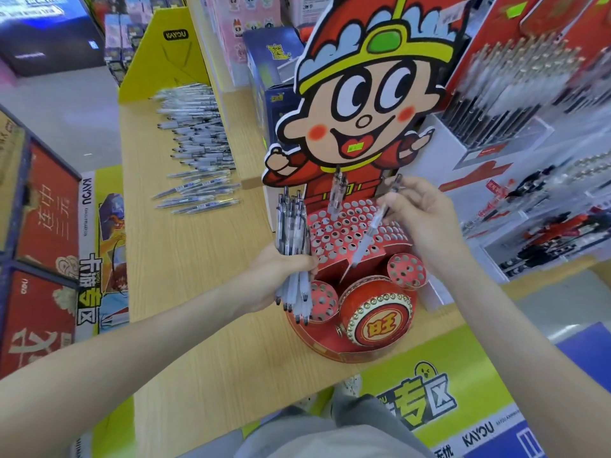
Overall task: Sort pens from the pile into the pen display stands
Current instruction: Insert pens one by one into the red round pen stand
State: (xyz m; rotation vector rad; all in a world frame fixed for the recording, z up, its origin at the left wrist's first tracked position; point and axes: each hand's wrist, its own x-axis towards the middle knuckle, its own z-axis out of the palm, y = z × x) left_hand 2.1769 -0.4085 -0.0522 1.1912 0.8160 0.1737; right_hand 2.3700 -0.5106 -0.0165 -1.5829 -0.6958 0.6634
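Note:
A red cardboard pen display stand [353, 233] with rows of round holes stands on the wooden shelf, under a big cartoon boy cutout [363, 104]. Two clear pens [338, 193] stand upright in its back holes. My left hand [281, 276] grips a bundle of clear pens [292, 226] at the stand's left edge, tips down. My right hand [420, 216] holds a single pen [370, 233] slanted, tip down, over the stand's front holes. The pen pile [198, 143] lies farther back on the shelf.
The wooden shelf [185, 259] runs from front to back. A yellow cardboard divider [165, 57] stands behind the pile. Filled pen racks [515, 87] stand on the right. Red boxes [43, 226] sit on the left.

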